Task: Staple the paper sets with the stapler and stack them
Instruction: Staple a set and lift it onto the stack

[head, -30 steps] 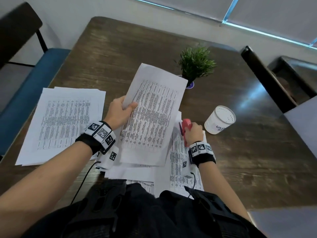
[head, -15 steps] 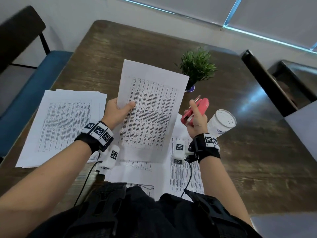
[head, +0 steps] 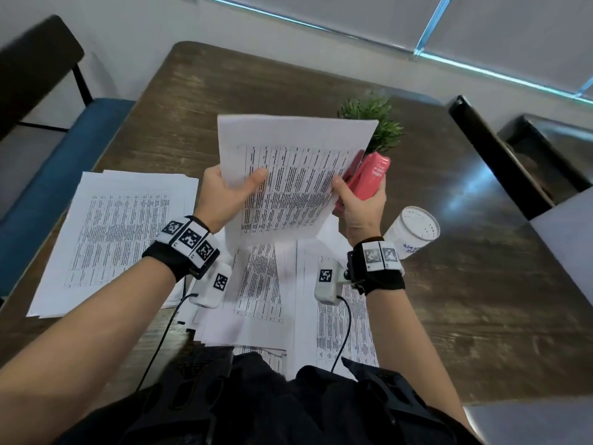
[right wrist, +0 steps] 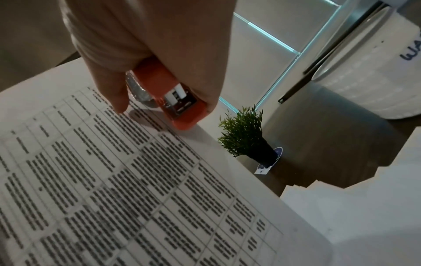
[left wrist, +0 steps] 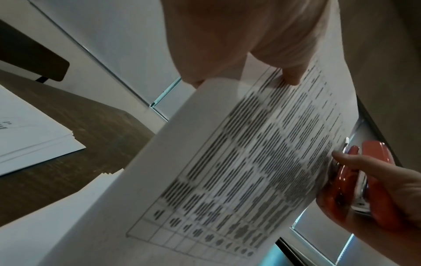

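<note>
My left hand [head: 224,195] grips the left edge of a printed paper set [head: 288,175], raised above the table with the thumb on its front. The same sheets [left wrist: 239,171] fill the left wrist view and the right wrist view [right wrist: 114,189]. My right hand [head: 359,203] holds a red stapler [head: 369,175] at the set's right edge, thumb lying against the paper. The stapler [right wrist: 173,100] shows its metal front in the right wrist view, and sits at the sheet's edge [left wrist: 355,180] in the left wrist view. A stack of paper sets [head: 115,232] lies at the left.
Loose printed sheets [head: 340,316] are spread on the dark wooden table [head: 481,300] under my hands. A small potted plant [head: 375,120] stands behind the stapler. A white cup [head: 414,229] stands to the right. A blue bench [head: 57,175] and dark chairs [head: 500,155] flank the table.
My right hand lifted the stapler off the sheets and brought it left to the raised set's right edge. The left hand turned the set more upright and square.
</note>
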`<state>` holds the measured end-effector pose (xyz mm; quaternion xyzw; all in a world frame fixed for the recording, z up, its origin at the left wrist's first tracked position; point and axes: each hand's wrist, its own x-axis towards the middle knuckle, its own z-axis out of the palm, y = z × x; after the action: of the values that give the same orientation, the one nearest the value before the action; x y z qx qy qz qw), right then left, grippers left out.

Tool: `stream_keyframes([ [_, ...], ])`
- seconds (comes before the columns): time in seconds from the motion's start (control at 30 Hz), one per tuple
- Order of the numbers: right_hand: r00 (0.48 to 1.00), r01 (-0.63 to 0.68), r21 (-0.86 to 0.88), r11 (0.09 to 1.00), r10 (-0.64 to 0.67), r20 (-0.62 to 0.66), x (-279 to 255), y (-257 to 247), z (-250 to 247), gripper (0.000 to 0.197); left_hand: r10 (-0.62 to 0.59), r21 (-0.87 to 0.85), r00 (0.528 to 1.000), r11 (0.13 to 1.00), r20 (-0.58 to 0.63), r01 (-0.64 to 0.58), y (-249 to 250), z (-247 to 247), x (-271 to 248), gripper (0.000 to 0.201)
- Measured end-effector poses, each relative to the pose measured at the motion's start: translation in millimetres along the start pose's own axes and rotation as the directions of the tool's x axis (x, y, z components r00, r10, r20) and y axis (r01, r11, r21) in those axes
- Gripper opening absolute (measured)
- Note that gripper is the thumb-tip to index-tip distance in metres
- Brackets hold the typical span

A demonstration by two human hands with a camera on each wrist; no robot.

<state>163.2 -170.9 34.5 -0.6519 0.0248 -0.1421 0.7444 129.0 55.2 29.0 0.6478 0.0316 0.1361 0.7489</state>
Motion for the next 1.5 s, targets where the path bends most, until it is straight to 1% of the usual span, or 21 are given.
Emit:
stream_keyframes([
  [0.03, 1.0, 0.007, -0.011, 1.0, -0.007, 0.014, -1, 1, -1, 0.047, 0.001, 0.005, 1.0, 1.0, 0.005, -0.001, -1, 0, 1, 0.022],
  [0.17, 1.0, -0.012, -0.061, 0.998, 0.011, -0.013, -7, 11, -2, 0.042, -0.011, 0.091, 1.0, 0.996, -0.013, 0.012, -7, 4, 1, 0.011],
  [0.23, 0.999, -0.024, -0.087, 0.996, 0.022, -0.027, -10, 15, -3, 0.041, -0.01, 0.126, 1.0, 0.992, -0.01, 0.012, -7, 6, 1, 0.01],
  [0.3, 0.999, -0.011, -0.109, 0.994, 0.006, -0.051, -12, 13, -2, 0.04, 0.008, 0.127, 1.0, 0.992, -0.013, -0.006, -3, 8, 0, 0.012],
  [0.4, 0.994, 0.058, -0.125, 0.99, -0.069, -0.086, -12, 3, 2, 0.04, 0.071, 0.098, 0.997, 0.993, -0.018, -0.069, 11, 12, 0, 0.011],
  [0.5, 0.981, 0.156, -0.15, 0.976, -0.17, -0.089, -9, 0, 5, 0.038, 0.131, 0.077, 0.991, 0.989, -0.02, -0.129, 24, 16, 2, 0.011],
  [0.57, 0.978, 0.178, -0.183, 0.967, -0.195, -0.08, -8, 4, 6, 0.036, 0.113, 0.094, 0.993, 0.989, -0.027, -0.11, 25, 17, 5, 0.011],
  [0.63, 0.982, 0.154, -0.242, 0.958, -0.176, -0.073, -11, 16, 6, 0.035, 0.056, 0.122, 0.998, 0.991, -0.036, -0.051, 17, 14, 7, 0.013],
  [0.7, 0.987, 0.114, -0.3, 0.947, -0.143, -0.075, -16, 30, 4, 0.038, 0.019, 0.178, 0.999, 0.984, -0.033, -0.012, 4, 10, 6, 0.017],
  [0.77, 0.99, 0.086, -0.331, 0.94, -0.119, -0.08, -22, 39, 2, 0.04, 0.009, 0.255, 1.0, 0.967, -0.026, -0.002, -5, 7, 4, 0.014],
  [0.83, 0.987, 0.085, -0.342, 0.936, -0.125, -0.097, -23, 39, 1, 0.037, 0.002, 0.304, 1.0, 0.953, -0.03, 0.007, -4, 6, 5, 0.014],
  [0.9, 0.973, 0.128, -0.35, 0.928, -0.185, -0.137, -21, 27, 1, 0.032, -0.014, 0.326, 0.999, 0.945, -0.041, 0.027, 5, 7, 10, 0.024],
  [0.97, 0.934, 0.225, -0.355, 0.907, -0.305, -0.188, -16, 7, 3, 0.029, -0.02, 0.364, 1.0, 0.931, -0.021, 0.027, 16, 8, 18, 0.03],
  [1.03, 0.87, 0.334, -0.344, 0.877, -0.427, -0.245, -13, -21, 8, 0.03, -0.021, 0.463, 0.999, 0.886, 0.03, 0.005, 29, 9, 22, 0.027],
  [1.07, 0.848, 0.375, -0.308, 0.875, -0.457, -0.266, -13, -38, 12, 0.031, -0.025, 0.519, 0.998, 0.855, 0.063, -0.011, 33, 10, 24, 0.025],
  [1.1, 0.844, 0.399, -0.247, 0.883, -0.459, -0.278, -13, -55, 16, 0.032, -0.036, 0.567, 0.995, 0.823, 0.098, -0.026, 37, 11, 24, 0.022],
  [1.17, 0.863, 0.408, -0.109, 0.906, -0.422, -0.277, -13, -86, 25, 0.033, -0.07, 0.648, 0.984, 0.76, 0.166, -0.055, 43, 15, 23, 0.021],
  [1.23, 0.887, 0.399, -0.006, 0.917, -0.388, -0.25, -14, -106, 35, 0.033, -0.118, 0.704, 0.964, 0.705, 0.237, -0.087, 48, 19, 19, 0.022],
  [1.3, 0.912, 0.358, 0.062, 0.931, -0.335, -0.236, -18, -118, 45, 0.022, -0.147, 0.739, 0.942, 0.661, 0.3, -0.132, 51, 23, 15, 0.023],
  [1.4, 0.944, 0.29, 0.098, 0.952, -0.268, -0.193, -23, -121, 56, 0.018, -0.153, 0.772, 0.929, 0.609, 0.336, -0.179, 54, 28, 8, 0.033],
  [1.5, 0.961, 0.25, 0.098, 0.963, -0.234, -0.147, -28, -117, 63, 0.012, -0.16, 0.779, 0.923, 0.597, 0.349, -0.192, 55, 31, 4, 0.037],
])
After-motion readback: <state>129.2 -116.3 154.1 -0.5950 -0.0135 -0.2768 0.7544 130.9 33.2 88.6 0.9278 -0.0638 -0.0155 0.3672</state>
